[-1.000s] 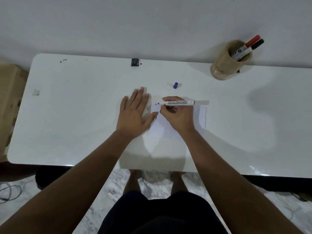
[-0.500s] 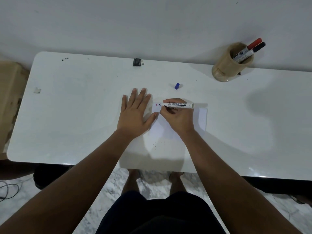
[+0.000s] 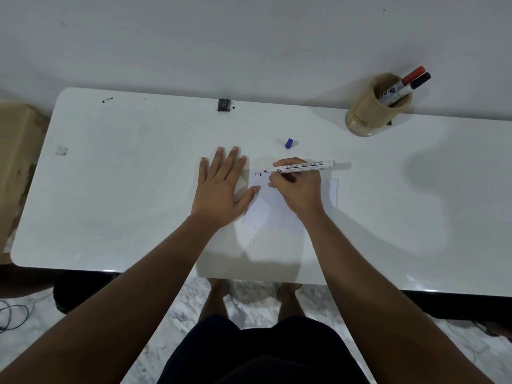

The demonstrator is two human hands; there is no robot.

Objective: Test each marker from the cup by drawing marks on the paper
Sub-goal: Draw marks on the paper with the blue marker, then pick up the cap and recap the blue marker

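A white sheet of paper (image 3: 331, 189) lies on the white table (image 3: 124, 176), mostly under my hands. My left hand (image 3: 221, 189) rests flat on its left part, fingers spread. My right hand (image 3: 297, 189) grips an uncapped white marker (image 3: 304, 166) that lies nearly level, its dark tip pointing left just beside three short marks (image 3: 258, 174), one red and two darker. The marker's blue cap (image 3: 288, 143) lies on the table behind the paper. A tan cup (image 3: 368, 112) at the back right holds a red-capped marker (image 3: 412, 74) and a black-capped marker (image 3: 419, 80).
A small black object (image 3: 224, 104) sits at the table's far edge by the white wall. A cardboard box (image 3: 13, 151) stands left of the table. My feet and a marble floor (image 3: 249, 297) show below the near edge. Cables lie on the floor at the left.
A further dark mark has appeared beside the earlier ones, and the marker tip now sits slightly right of the marks. My left hand stays flat on the paper.
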